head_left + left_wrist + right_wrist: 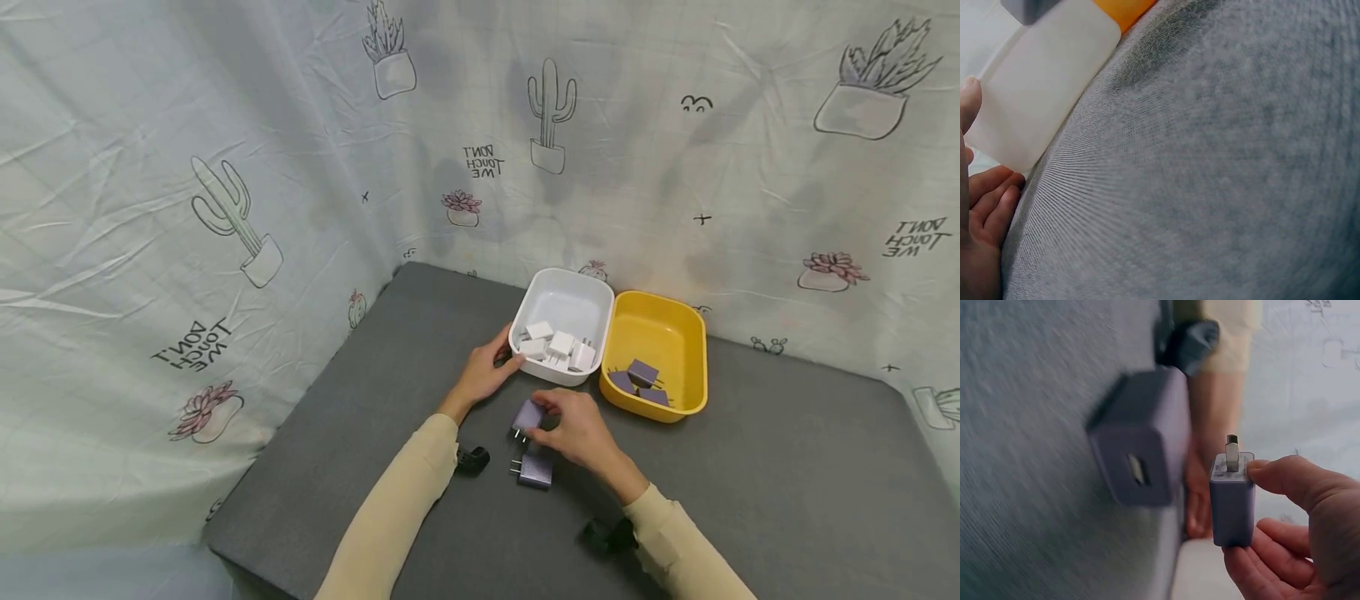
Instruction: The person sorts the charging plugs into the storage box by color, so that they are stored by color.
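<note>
My right hand (576, 427) pinches a purple charger plug (528, 415) between thumb and fingers, a little above the grey table. Its metal prongs stick out past the white end face of the plug (1232, 509) in the right wrist view. A second purple charger plug (536, 471) lies on the table just below, prongs to the left. With thumb and fingers around its near left corner, my left hand (483, 371) holds the white plastic box (566, 292). Several white charger plugs (560, 344) lie in that box.
Touching the white box on its right is a yellow plastic box (660, 312) with several purple charger plugs (642, 373) in it. Both boxes stand near the back of the grey table (787, 467). A printed curtain (637, 150) hangs behind.
</note>
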{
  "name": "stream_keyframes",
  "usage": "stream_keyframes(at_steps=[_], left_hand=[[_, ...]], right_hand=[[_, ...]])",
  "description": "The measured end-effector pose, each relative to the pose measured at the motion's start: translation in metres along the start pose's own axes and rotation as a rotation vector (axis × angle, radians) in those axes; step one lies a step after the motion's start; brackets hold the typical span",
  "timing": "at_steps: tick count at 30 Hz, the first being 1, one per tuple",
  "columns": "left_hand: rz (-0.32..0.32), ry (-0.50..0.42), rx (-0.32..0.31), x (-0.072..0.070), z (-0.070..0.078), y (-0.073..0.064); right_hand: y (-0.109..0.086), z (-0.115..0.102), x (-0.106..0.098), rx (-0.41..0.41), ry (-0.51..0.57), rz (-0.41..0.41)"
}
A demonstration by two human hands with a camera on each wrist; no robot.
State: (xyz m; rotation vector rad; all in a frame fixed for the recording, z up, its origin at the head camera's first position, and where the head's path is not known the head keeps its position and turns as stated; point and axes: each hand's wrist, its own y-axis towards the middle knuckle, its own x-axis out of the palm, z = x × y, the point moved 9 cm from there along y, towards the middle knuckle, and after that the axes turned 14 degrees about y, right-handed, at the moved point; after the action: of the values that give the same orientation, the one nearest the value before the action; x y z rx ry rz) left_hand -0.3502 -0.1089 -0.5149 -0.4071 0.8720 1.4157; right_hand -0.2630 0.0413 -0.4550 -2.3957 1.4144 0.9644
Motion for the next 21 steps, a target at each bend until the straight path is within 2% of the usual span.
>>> stream_keyframes(at_steps=[7, 13, 17, 21], left_hand=[[-0.003, -0.005, 0.008, 0.000, 0.001, 0.000], [0.012, 0.008, 0.036, -0.001, 0.005, -0.002], [0.016, -0.001, 0.033, -0.002, 0.006, -0.001], [0.015, -0.003, 0.029, -0.003, 0.007, -0.001]], right_hand=[[0.002, 0.005, -0.037, -0.014, 0.079, 0.097], [0.002, 0.015, -0.068, -0.064, 0.086, 0.181], [0.003, 0.034, -0.089, -0.028, 0.102, 0.223], [0.004, 0.058, -0.109, 0.047, 0.066, 0.243]])
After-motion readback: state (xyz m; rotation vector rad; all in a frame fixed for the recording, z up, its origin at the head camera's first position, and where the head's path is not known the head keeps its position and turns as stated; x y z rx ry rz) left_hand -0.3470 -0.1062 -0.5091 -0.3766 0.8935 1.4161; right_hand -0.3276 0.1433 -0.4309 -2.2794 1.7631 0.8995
